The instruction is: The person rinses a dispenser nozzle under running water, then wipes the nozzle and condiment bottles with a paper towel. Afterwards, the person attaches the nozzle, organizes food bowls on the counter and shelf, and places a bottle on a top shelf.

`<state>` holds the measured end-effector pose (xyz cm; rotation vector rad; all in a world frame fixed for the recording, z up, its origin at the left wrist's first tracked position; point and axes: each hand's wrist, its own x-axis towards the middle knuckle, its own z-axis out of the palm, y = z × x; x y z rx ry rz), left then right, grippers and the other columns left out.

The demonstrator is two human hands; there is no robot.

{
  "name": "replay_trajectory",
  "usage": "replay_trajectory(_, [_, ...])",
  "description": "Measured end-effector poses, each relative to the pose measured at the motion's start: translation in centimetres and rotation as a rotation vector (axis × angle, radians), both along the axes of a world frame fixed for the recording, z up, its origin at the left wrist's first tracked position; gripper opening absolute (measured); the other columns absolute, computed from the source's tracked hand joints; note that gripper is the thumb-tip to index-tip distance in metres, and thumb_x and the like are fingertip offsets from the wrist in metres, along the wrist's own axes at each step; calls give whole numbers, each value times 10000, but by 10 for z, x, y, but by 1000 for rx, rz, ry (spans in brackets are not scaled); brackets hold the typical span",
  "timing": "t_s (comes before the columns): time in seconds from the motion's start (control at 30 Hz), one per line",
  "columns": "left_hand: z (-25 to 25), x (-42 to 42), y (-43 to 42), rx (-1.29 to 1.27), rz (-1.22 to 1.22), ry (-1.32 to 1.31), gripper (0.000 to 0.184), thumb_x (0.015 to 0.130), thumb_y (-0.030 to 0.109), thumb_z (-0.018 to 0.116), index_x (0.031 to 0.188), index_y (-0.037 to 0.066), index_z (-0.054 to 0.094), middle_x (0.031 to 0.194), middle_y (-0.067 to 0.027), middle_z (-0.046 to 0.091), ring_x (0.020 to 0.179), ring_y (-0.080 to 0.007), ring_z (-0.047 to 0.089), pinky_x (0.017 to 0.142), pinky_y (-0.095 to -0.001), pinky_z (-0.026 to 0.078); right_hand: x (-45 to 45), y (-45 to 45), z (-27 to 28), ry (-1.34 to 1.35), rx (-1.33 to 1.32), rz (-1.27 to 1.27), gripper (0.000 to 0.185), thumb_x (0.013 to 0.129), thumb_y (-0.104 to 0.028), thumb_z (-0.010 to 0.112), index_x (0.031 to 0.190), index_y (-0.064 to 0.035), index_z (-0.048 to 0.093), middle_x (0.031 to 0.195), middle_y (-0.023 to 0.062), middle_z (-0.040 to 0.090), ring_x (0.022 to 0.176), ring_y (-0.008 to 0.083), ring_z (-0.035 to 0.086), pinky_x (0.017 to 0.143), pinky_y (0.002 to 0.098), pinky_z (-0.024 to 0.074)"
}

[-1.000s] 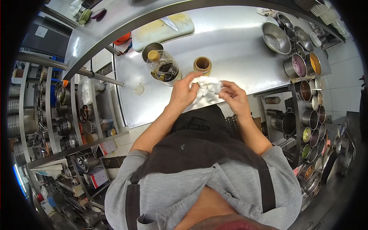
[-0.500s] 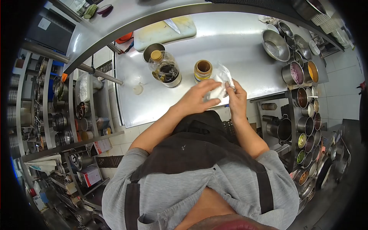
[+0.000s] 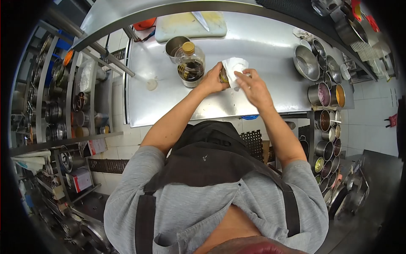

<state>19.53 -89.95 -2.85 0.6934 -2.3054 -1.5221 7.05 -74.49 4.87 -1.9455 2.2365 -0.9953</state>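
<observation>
My left hand (image 3: 212, 80) is wrapped around a small glass jar (image 3: 223, 76), tipped over so that its opening is behind white paper. That crumpled white paper towel (image 3: 234, 67) is pinched in my right hand (image 3: 255, 88) and pressed against the jar's end. How far the paper reaches into the jar is hidden. Just left of my left hand stands a large clear plastic bottle (image 3: 192, 70) with a yellow cap and dark liquid inside. Behind it sits a metal pot (image 3: 174, 45).
A knife (image 3: 200, 20) lies on a cutting board (image 3: 169, 28) at the back. Steel bowls (image 3: 306, 63) and pots of food (image 3: 319, 94) line the right side of the steel table (image 3: 169, 111). An overhead shelf edge (image 3: 186, 8) crosses the top.
My left hand has taken hold of the jar, which stood upright on the table, and tipped it. The paper towel, held in both hands before, is now against the jar in my right hand.
</observation>
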Motion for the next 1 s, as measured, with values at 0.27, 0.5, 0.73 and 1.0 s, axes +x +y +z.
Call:
replay_trajectory(0.27, [-19, -10, -14, -253, -46, 158, 894, 603, 283, 826, 1363, 62, 411, 1255, -171, 561, 1167, -334, 560, 980, -388, 451, -21, -19, 18, -35, 261, 131, 270, 857, -199, 670, 1106, -97, 688, 960, 171, 671, 878, 357, 634, 758, 428, 510])
replay_trajectory(0.5, [-16, -15, 3, -42, 3, 212, 845, 612, 318, 865, 1293, 116, 407, 1153, -167, 613, 1085, -355, 608, 924, -404, 486, -14, -27, 9, 161, 317, 91, 187, 837, -132, 657, 991, -33, 690, 901, 162, 669, 810, 366, 634, 728, 436, 503])
replay_trajectory(0.73, [-24, -27, 35, -170, 235, 283, 776, 671, 232, 824, 1273, 64, 364, 1160, -205, 583, 1084, -387, 587, 910, -437, 479, 1, -26, 4, 151, 265, 7, 171, 837, -126, 639, 971, -22, 668, 878, 178, 661, 798, 381, 628, 717, 456, 500])
replay_trajectory(1.0, [-29, -26, 49, -308, 364, 358, 818, 649, 126, 803, 1312, 33, 334, 1219, -213, 502, 1135, -402, 518, 940, -459, 450, 6, -19, 2, 159, 253, -81, 166, 856, -130, 616, 978, -22, 649, 877, 189, 639, 783, 392, 625, 698, 463, 504])
